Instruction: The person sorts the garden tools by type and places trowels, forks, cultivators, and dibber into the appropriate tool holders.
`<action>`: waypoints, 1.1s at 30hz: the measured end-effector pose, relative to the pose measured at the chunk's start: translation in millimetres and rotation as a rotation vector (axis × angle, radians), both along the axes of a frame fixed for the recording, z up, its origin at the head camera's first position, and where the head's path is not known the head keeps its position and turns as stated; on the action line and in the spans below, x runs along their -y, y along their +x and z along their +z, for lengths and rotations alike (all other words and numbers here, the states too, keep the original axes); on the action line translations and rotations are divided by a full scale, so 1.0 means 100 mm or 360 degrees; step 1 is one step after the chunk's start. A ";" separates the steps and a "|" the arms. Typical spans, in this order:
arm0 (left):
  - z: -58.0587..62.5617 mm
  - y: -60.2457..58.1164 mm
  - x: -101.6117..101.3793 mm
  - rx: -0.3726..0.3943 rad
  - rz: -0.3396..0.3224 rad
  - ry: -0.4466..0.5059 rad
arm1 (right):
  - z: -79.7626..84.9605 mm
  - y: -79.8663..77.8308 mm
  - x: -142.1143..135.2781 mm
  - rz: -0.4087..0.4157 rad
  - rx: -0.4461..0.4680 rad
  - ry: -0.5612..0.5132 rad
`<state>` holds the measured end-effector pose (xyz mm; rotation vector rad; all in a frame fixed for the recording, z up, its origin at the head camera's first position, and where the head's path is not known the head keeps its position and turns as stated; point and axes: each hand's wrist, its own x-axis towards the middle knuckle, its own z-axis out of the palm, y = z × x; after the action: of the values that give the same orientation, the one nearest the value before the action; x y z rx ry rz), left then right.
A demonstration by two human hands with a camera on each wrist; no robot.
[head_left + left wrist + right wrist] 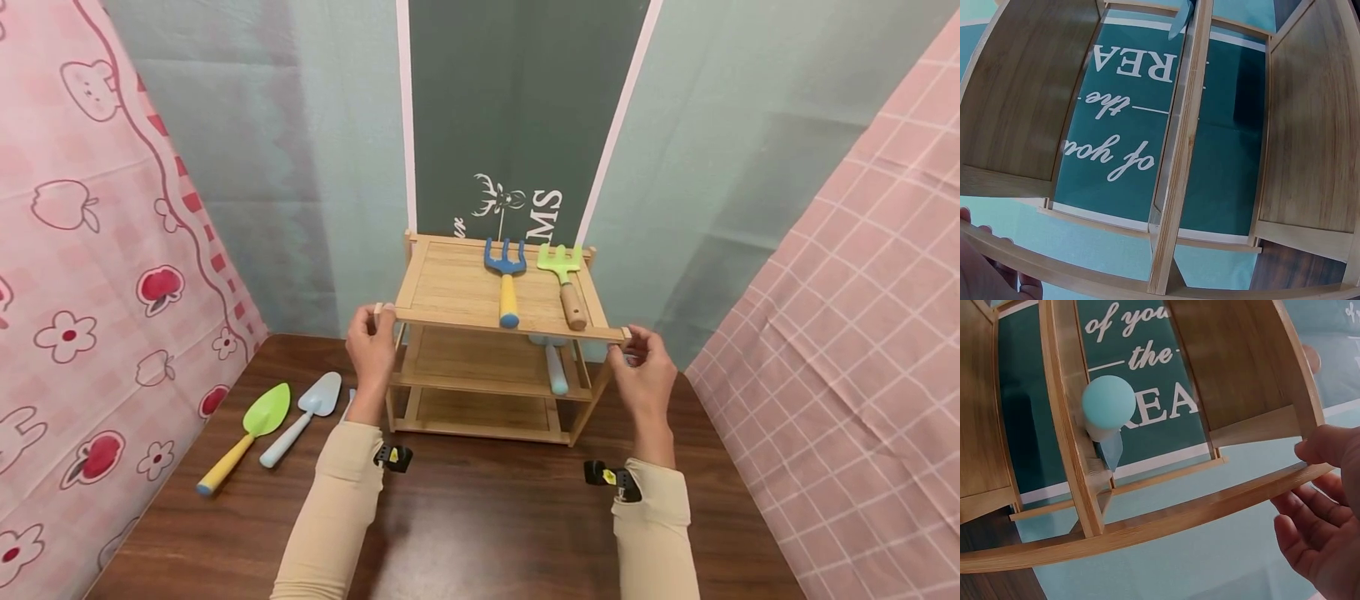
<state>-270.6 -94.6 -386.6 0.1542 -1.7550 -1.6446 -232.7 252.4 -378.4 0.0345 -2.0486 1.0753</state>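
A three-tier wooden shelf (465,287) stands on the table. My left hand (372,346) grips its front left corner post near the top; in the left wrist view, curled fingers (1030,284) lie round that post. At the opposite front corner my right hand (647,371) pinches the post, with thumb and fingers (1300,528) on either side in the right wrist view. On the top board lie a blue hand fork (508,287) with a yellow handle and a green hand fork (566,287) with a wooden handle. A light-blue handled tool (557,371) rests on the middle tier, its head mostly hidden.
Left of the shelf, on the brown table (480,517), lie a green trowel (258,425) with a yellow handle and a light-blue trowel (307,412). A pale blue piece (350,398) shows partly behind my left wrist. Cloth hangings surround the table at the back and sides.
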 end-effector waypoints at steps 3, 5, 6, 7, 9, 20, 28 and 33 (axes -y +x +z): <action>0.00 0.01 0.00 0.0008 -0.0004 0.0000 | -0.01 -0.04 -0.01 -0.0051 0.0025 0.0029; 0.01 0.01 0.00 0.0015 -0.0008 0.0003 | -0.02 -0.07 -0.03 -0.0055 0.0026 0.0049; 0.01 0.01 0.00 0.0014 -0.0009 0.0006 | -0.02 -0.08 -0.03 -0.0041 0.0022 0.0041; 0.01 0.01 0.00 0.0014 -0.0007 0.0005 | -0.02 -0.10 -0.03 -0.0014 0.0016 0.0011; 0.01 0.02 0.00 0.0006 -0.0005 0.0005 | -0.04 -0.12 -0.04 0.0069 -0.0003 -0.0096; 0.00 0.02 0.01 -0.0008 -0.0024 -0.0001 | 0.06 0.03 0.02 0.0603 -0.0199 -0.0531; 0.00 0.02 0.02 -0.0040 -0.0005 -0.0022 | -0.05 -0.11 -0.07 0.0596 0.0009 -0.0752; 0.01 0.04 0.03 -0.0020 -0.0033 -0.0031 | -0.05 -0.17 0.02 0.0542 -0.0015 -0.0946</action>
<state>-266.7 -97.5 -385.3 0.1173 -1.7680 -1.6394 -249.7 250.5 -383.1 0.0871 -1.6739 1.8544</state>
